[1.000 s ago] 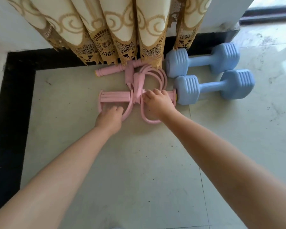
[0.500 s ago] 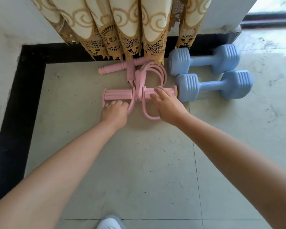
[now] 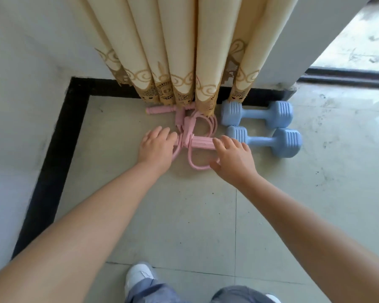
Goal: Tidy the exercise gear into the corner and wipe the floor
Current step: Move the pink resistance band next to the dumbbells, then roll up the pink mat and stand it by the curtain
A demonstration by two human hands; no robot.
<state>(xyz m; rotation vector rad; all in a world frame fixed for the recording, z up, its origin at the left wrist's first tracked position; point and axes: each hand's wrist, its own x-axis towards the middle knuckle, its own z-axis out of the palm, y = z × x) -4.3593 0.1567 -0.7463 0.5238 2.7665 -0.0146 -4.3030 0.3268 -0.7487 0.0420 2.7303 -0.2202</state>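
Observation:
A pink pedal resistance band [image 3: 200, 142] lies on the tiled floor by the wall, its far handle half under the curtain. My left hand [image 3: 157, 146] rests over the left end of its near bar, fingers spread. My right hand [image 3: 233, 157] hovers over the bar's right end, fingers apart, thumb near the pink loop. Neither hand grips it. Two light blue dumbbells [image 3: 257, 113] [image 3: 265, 142] lie side by side just right of the band, against the wall.
A cream curtain with a gold lace hem [image 3: 184, 62] hangs over the band's far end. A black skirting strip [image 3: 59, 138] runs along the left wall and corner. My white shoe [image 3: 139, 275] and grey trousers show at the bottom. A sliding door track [image 3: 346, 77] is far right.
The view pulled back and up, so more curtain and my shoe show. Both hands have loosened from the pink bar and their fingers have spread. The band and dumbbells stay put.

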